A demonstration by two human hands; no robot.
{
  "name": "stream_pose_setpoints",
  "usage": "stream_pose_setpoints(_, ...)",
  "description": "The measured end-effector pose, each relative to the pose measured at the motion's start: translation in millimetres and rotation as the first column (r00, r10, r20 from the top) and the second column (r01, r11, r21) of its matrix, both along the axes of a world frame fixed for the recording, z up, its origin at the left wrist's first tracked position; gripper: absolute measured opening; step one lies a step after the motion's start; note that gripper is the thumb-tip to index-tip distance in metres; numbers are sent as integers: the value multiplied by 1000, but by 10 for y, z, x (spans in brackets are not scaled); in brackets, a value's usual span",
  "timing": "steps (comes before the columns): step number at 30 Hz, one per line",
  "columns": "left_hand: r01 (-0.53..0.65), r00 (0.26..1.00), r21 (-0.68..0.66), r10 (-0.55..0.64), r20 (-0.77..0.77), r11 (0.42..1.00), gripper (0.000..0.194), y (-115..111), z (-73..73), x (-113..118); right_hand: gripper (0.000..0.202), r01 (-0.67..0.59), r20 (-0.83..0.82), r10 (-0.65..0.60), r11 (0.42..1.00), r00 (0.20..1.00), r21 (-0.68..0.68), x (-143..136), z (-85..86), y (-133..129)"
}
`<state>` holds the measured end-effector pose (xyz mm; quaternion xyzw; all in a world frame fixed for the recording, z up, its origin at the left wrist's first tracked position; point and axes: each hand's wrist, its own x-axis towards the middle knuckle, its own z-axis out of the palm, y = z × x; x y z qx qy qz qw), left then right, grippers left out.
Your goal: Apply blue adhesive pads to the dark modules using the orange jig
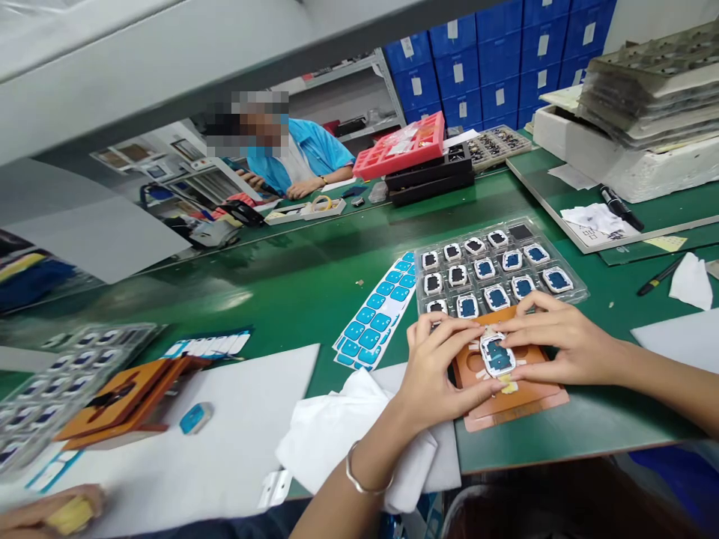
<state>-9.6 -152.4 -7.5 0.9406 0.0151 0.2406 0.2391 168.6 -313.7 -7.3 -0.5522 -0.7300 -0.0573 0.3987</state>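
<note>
A white-rimmed part with a blue face (pixel 498 355) sits on an orange fixture board (pixel 494 410) near the table's front edge. My left hand (pixel 441 363), with a bangle at the wrist, reaches in from the left, its thumb and fingertips at the part's left side. From the right, my right hand (pixel 547 340) rests its fingers along the part's right and upper edges. Both hands press around the part's rim. A bit of yellow material (pixel 508 385) shows just below it. Behind the board lies a clear tray (pixel 578 288) holding several similar parts.
A sheet of blue stickers (pixel 369 322) lies left of the tray, a white cloth (pixel 331 430) left of my hands. Another person's hand (pixel 56 513) is at the lower left, near another orange fixture (pixel 120 397). Across the table sits a person in blue (pixel 317 146).
</note>
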Motion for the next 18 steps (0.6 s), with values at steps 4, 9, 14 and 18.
stream_pose_setpoints(4,-5,1000,16,5,22,1000,53,-5,8,-3,22,0,-17,0,1000,1000,-19,-15,-6,-1)
stream_pose_setpoints(9,-12,1000,40,12,5,999,47,-8,-14,3,20,-8,13,9,999,1000,-33,-10,2,5)
stream_pose_setpoints(14,23,999,-53,-25,-40,998,42,23,-33,31,19,-9,21,10,998,1000,-62,1,-12,19)
stream_pose_setpoints(18,20,1000,-127,-23,-19,992,51,-18,-3,27,23,-22,-56,21,1000,998,-16,4,-31,-18)
